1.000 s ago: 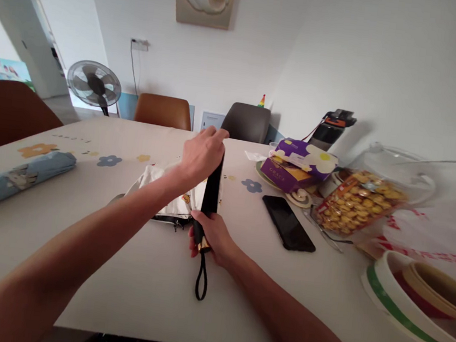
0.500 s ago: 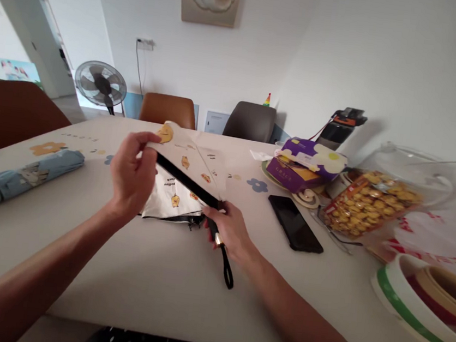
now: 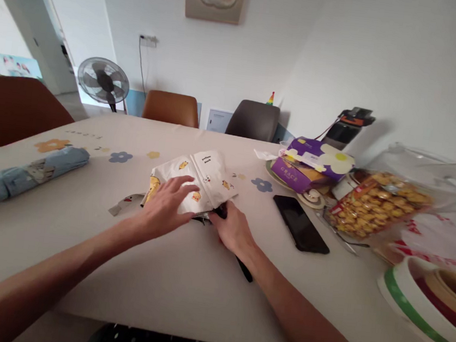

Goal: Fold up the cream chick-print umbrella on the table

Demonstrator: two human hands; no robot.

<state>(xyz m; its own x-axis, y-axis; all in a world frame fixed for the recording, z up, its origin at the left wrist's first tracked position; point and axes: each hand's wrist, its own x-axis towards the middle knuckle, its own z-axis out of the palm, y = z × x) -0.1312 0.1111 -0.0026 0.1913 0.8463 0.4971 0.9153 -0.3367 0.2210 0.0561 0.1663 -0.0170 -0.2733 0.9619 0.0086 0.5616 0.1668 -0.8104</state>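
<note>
A folded umbrella with white fabric (image 3: pixel 220 171), printed with small yellow ducks and lettering, lies in the middle of the table. My right hand (image 3: pixel 233 227) is closed round its black handle at the near right end of the fabric. A black wrist strap (image 3: pixel 245 270) hangs out below that hand. Spread over the left part of the fabric is my left hand (image 3: pixel 170 205), fingers apart; whether it presses on the cloth is hard to tell. A loose pale strap (image 3: pixel 126 203) sticks out at the left. Most of the handle is hidden by my right hand.
On the left lies a blue folded umbrella (image 3: pixel 32 176). To the right are a black phone (image 3: pixel 300 223), purple packaging (image 3: pixel 293 176), a clear container of snacks (image 3: pixel 376 207) and rolls of tape (image 3: pixel 406 301). Chairs (image 3: pixel 171 108) stand along the far table edge.
The black handle, held slanting up between both hands before, is now low at the fabric in my right hand. My left hand let go of its end and spread over the fabric, which lies turned and flatter.
</note>
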